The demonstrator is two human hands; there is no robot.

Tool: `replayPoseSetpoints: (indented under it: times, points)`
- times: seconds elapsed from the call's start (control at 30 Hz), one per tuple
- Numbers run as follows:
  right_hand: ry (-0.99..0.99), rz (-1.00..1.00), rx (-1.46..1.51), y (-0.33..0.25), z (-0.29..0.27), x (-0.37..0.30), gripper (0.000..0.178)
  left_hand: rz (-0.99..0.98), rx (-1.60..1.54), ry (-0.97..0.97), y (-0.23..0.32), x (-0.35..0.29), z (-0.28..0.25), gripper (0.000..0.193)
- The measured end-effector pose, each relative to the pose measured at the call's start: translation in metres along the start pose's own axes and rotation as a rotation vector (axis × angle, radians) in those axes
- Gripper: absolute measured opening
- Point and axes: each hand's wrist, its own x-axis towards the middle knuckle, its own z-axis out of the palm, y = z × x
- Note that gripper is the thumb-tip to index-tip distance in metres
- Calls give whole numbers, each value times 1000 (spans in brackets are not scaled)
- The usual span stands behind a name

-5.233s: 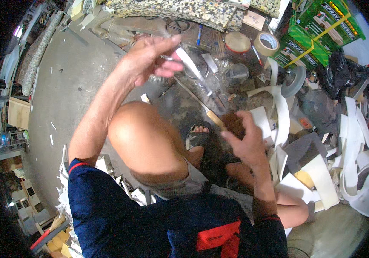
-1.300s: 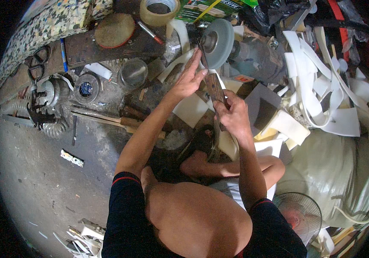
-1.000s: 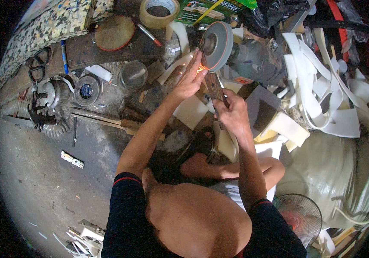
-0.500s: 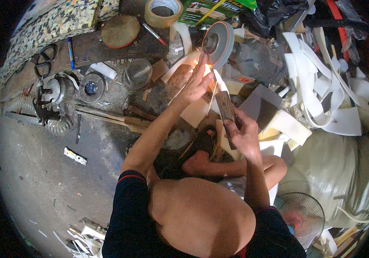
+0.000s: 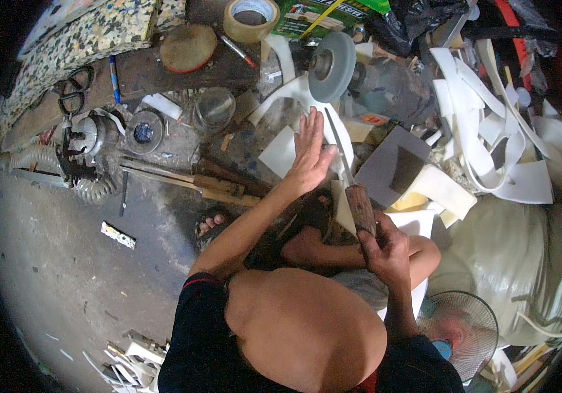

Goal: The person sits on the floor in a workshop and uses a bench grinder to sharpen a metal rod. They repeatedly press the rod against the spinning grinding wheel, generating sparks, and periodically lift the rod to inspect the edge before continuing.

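My right hand (image 5: pixel 386 245) is closed round the wooden handle of a knife (image 5: pixel 361 208). The long, narrow blade points up and away, its tip just below the grey grinding wheel (image 5: pixel 340 69) and apart from it. With fingers stretched out, my left hand (image 5: pixel 310 154) is left of the blade. Its thumb lies close to the blade; I cannot tell whether they touch. The wheel sits on the shaft of a bench grinder (image 5: pixel 386 92). No sparks show at the wheel.
White foam offcuts (image 5: pixel 464 118) pile up at the right, near a dark grey sheet (image 5: pixel 395 160). A round container (image 5: pixel 213 110), scissors (image 5: pixel 74 88), a tape roll (image 5: pixel 251 18) and another wooden-handled tool (image 5: pixel 219 185) lie leftward. A fan (image 5: pixel 461 334) stands at lower right.
The knife has drawn back from the wheel toward me with my right hand. My left hand has come off the blade tip and its fingers have straightened. The sparks have stopped.
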Motion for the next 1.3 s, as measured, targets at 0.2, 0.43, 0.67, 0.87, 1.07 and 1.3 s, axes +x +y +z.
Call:
replayPoseSetpoints:
  times: [0.2, 0.43, 0.67, 0.87, 1.07, 1.3]
  points:
    - [-7, -162, -48, -16, 29, 63, 33, 40, -94, 123, -12, 26, -20, 68]
    - [-3, -115, 15, -30, 45, 129, 30, 67, -48, 104, -40, 67, -25, 65]
    - [5, -121, 26, -21, 49, 151, 34, 57, -66, 118, -44, 81, -23, 64]
    - [-12, -82, -4, -24, 46, 157, 35, 45, -99, 120, -47, 86, -19, 66]
    - [-34, -33, 12, -39, 42, 156, 33, 42, -145, 112, -54, 91, -14, 71]
    - [38, -152, -55, -24, 40, 143, 31, 15, -179, 85, -48, 85, -10, 73]
